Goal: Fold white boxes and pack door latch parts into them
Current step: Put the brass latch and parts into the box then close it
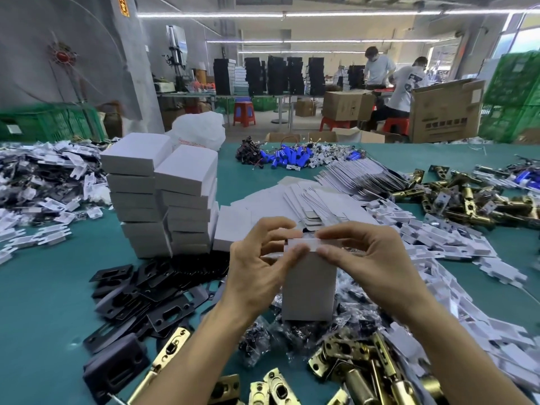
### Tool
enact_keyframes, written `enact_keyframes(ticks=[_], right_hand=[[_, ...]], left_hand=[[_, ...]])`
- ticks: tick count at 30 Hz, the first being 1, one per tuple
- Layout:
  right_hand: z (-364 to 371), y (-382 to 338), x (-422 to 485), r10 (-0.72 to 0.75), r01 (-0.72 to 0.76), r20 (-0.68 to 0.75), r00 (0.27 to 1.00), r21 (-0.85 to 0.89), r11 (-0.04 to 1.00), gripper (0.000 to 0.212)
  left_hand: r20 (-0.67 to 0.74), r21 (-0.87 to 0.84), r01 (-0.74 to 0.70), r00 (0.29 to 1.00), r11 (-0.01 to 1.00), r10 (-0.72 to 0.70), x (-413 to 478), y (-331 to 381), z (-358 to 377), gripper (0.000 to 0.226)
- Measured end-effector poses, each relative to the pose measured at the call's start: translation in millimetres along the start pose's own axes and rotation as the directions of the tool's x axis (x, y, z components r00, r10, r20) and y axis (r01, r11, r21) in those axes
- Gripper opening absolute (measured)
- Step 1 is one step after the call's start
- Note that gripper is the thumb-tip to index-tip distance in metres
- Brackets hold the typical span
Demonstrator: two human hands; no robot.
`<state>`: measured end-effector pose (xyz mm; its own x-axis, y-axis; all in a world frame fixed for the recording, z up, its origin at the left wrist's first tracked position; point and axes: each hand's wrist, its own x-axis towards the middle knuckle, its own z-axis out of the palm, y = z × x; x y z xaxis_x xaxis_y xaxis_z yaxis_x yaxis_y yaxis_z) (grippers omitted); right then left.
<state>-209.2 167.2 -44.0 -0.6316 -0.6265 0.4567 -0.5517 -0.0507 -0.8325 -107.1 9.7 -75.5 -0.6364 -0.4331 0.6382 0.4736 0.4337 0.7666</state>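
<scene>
One wide-angle camera sat on the person's head and looked forward and down across the green table (43, 287). It was close to the left hand (257, 273), right hand (374, 258) and white box (309, 287); the workshop (292, 118) lay far behind.

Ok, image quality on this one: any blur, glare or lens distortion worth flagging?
Head view: wide-angle distortion leans the stacked boxes; the green crates at the left edge smear; the left hand and right hand on the white box look soft; ceiling lights blow out; table evenly lit.
</scene>
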Motion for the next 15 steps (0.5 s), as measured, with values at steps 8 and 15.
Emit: enact_keyframes(ticks=[8, 15], right_hand=[[4.2, -1.5, 0.4, -0.041, 0.038, -0.042, 0.998, -0.066, 0.997, 0.015], [-1.3, -3.5, 0.1, -0.008, 0.005, 0.065, 0.998, 0.040, 0.999, 0.024]], left_hand=[[0.014, 0.097, -0.033, 0.999, 0.995, 0.031, 4.3, -4.9, -1.3, 0.011], [0.034, 0.116, 0.068, 0.997, 0.991, -0.072, 6.3, -4.5, -2.5, 0.010]])
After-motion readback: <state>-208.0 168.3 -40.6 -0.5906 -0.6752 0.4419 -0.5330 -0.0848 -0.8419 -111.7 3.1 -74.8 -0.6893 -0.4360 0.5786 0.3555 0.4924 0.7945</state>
